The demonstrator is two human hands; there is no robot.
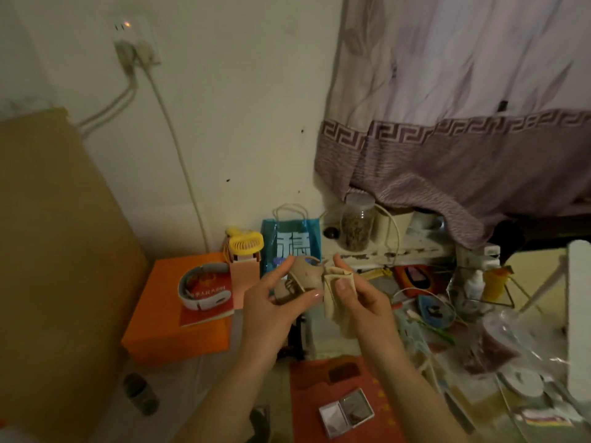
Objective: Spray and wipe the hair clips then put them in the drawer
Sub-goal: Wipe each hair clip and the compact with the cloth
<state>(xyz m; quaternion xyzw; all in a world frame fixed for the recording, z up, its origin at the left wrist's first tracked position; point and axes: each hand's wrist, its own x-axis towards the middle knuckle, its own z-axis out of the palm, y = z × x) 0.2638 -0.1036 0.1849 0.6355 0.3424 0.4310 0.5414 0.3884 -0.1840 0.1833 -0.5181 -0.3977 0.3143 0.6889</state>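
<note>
Clutter lay nearest us: a small silver case (346, 412) open on a red mat (367, 391), and to the right a heap of clear plastic (518, 353). Above that our two hands met in mid-air. Our left hand (271, 311) gripped a beige hair clip (303, 278), fingers curled round its body with the thumb across the front. Our right hand (358, 292) pinched a folded beige cloth (339, 286) between thumb and fingers, pressed against the clip's right end. We judged this to be the wiping step, with the clip well above the table.

Several things could have gone wrong from here. The clip was held over a crowded surface, so a slip from damp fingers would have dropped it among the cables and plastic, where a beige thing would be hard to find. Its spring jaw could have snapped shut on the cloth or on a fingertip if we squeezed the wrong end. We could see no spray bottle for certain, and no drawer at all, so reaching for either would have meant searching across the mess one-handed.

Farther back stood an orange box (179, 314), a yellow fan (244, 243), a blue bag (291, 247) and a jar (357, 223) below the curtain (463, 139); a careless elbow could have toppled any of them.
</note>
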